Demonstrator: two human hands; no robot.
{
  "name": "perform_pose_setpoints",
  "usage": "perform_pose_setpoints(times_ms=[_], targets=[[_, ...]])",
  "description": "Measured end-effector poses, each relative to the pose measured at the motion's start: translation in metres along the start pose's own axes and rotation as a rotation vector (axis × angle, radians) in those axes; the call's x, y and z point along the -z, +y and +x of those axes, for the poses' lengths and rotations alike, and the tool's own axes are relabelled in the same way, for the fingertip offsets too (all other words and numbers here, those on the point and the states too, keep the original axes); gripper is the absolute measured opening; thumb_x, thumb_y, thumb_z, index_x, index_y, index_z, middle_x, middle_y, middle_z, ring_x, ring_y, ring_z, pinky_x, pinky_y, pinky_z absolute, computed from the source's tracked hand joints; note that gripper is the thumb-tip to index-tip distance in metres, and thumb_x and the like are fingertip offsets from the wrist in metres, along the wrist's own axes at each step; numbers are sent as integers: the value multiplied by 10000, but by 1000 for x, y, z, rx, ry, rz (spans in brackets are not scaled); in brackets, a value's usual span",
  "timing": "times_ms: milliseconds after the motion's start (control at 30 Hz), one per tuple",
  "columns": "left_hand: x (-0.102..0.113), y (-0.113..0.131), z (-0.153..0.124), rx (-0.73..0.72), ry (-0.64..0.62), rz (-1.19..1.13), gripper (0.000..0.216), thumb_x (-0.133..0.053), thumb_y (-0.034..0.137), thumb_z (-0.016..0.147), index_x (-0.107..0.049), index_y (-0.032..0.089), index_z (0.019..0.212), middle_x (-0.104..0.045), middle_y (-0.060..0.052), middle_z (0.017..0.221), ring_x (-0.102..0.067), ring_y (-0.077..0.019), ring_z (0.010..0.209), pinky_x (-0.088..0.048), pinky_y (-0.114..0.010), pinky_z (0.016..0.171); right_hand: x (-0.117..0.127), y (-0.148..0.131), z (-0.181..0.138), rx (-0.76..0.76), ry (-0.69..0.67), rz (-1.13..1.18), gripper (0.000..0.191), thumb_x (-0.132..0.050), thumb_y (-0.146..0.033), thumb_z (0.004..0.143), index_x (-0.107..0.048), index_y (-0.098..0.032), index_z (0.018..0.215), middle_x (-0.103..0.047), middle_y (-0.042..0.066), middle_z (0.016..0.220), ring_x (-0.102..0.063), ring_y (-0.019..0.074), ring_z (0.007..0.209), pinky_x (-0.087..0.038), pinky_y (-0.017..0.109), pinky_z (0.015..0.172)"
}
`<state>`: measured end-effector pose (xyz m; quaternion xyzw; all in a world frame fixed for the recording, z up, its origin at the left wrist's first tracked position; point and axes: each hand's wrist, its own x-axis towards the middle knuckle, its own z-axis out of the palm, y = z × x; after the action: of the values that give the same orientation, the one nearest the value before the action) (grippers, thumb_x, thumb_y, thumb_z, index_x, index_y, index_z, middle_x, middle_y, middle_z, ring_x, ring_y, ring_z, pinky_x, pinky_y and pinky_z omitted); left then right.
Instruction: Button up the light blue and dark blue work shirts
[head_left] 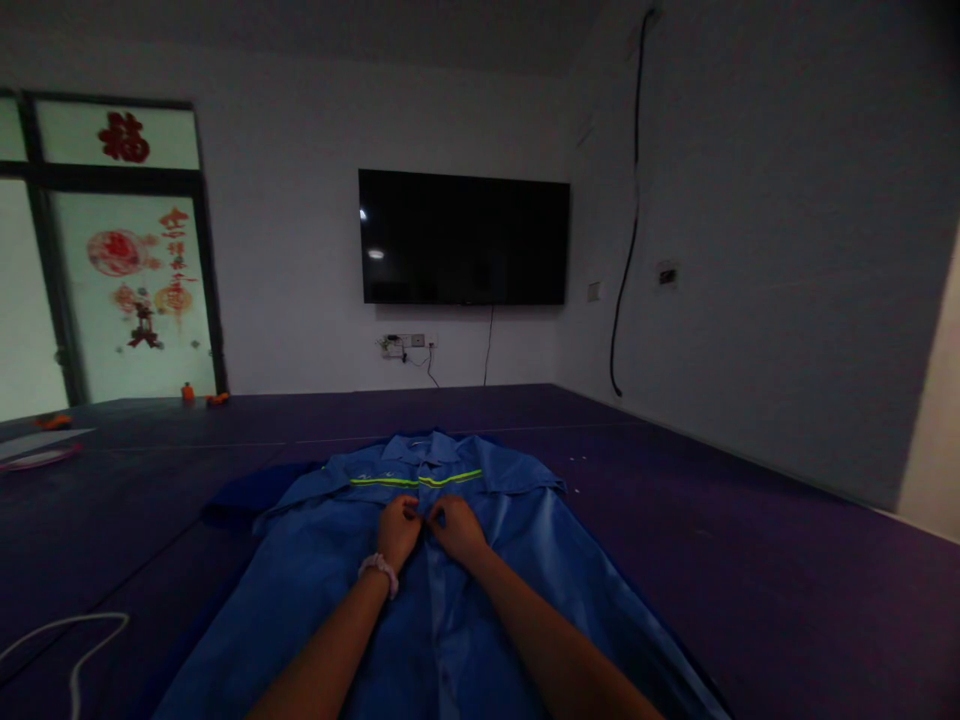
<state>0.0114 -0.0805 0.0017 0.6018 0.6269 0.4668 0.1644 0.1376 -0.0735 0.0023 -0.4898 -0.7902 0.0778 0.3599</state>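
A blue short-sleeved work shirt (300, 570) lies spread out, collar away from me, with a yellow-green stripe across its chest. Its front placket runs down the middle. My left hand (399, 528), with a pale scrunchie (379, 572) on the wrist, is closed in a pinch at the placket just below the stripe. Close beside it, my right hand (456, 528) pinches the other side of the placket. The small detail between the fingertips is too dark to make out. Under the shirt's left side, darker blue cloth (259, 492) sticks out.
The shirt rests on a dark purple surface (750, 560). A white cable (82, 625) lies at the lower left. Flat pale items (45, 445) and small orange objects (187, 392) are at the far left. Tiny white bits (577, 460) lie right of the shirt. A television (465, 238) hangs ahead.
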Motion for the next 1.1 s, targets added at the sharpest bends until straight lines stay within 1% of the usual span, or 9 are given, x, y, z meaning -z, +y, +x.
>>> perform_pose_setpoints(times_ms=[133,267,367,500,767,1100], targets=[[2,4,-2,-14,32,33,281,-579,20,662,-632,109,923,-674,-61,814,-624,-142,754,-438,-208,660,-1,1,0,4,-11,-9,117,-562,-119,717,-666,-170,729,-686,56,846,-605,185,874,-404,236,789],[5,6,-4,-47,35,71,204,-591,32,652,-661,111,826,-679,-77,847,-617,-164,821,-437,-234,732,-2,2,2,4,-23,-13,129,-560,-117,714,-671,-174,749,-688,49,856,-607,183,873,-406,238,789],[6,8,-4,-70,-2,93,158,-563,44,678,-681,123,747,-686,-68,781,-624,-163,773,-435,-234,705,-3,4,3,4,-29,-14,141,-554,-113,716,-674,-176,754,-691,46,864,-609,179,875,-405,236,793],[7,9,-5,-84,-48,105,185,-537,61,697,-700,130,752,-693,-58,727,-629,-153,697,-429,-219,645,-4,4,3,1,-28,-22,140,-560,-108,705,-678,-172,746,-692,53,868,-610,180,873,-404,229,786],[7,9,-5,-82,-55,128,187,-535,75,700,-706,124,758,-704,-70,764,-634,-164,717,-428,-226,658,-4,4,2,-22,-11,-45,138,-561,-121,700,-686,-158,744,-693,74,864,-613,188,869,-403,227,777],[7,8,-5,-72,-71,137,182,-537,69,711,-702,131,754,-705,-66,774,-639,-149,722,-433,-206,661,-4,3,2,-37,-10,-57,137,-560,-135,707,-691,-163,737,-694,73,867,-616,184,865,-404,223,781]])
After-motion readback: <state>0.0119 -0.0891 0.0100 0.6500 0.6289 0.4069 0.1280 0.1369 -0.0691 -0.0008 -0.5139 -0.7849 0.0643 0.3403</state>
